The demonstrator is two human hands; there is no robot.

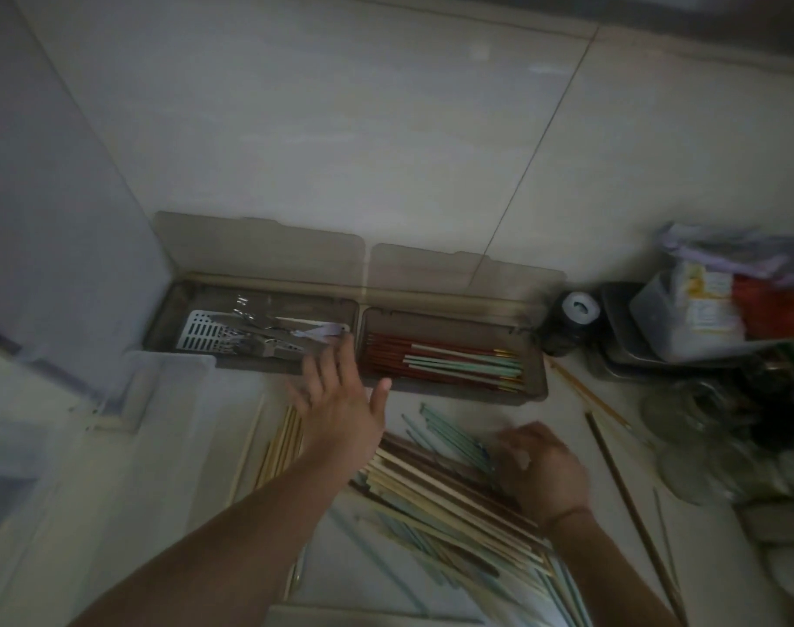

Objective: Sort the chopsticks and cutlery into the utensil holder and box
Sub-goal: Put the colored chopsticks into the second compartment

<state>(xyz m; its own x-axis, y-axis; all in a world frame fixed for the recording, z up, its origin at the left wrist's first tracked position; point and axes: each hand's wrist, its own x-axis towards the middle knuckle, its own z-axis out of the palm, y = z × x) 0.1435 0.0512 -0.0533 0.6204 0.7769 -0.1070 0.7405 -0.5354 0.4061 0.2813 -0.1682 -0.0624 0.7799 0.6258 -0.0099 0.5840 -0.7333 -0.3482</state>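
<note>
Two brown translucent boxes with raised lids stand against the tiled wall. The left box (168, 323) holds metal cutlery (259, 337) on a white slotted insert. The right box (535, 377) holds red and pale green chopsticks (440, 362). My left hand (340, 400) reaches with straight, spread fingers to the front right corner of the left box, its fingertips at a pale cutlery handle (322, 330). My right hand (540, 468) rests with curled fingers on a loose pile of wooden and green chopsticks (431, 491); whether it holds any is unclear in the blur.
A clear plastic bin (159, 400) stands at the left. Loose chopsticks (612, 450) lie at the right. A dark jar with a white lid (576, 314), a metal tray with packets (702, 328) and glassware (702, 427) crowd the right side.
</note>
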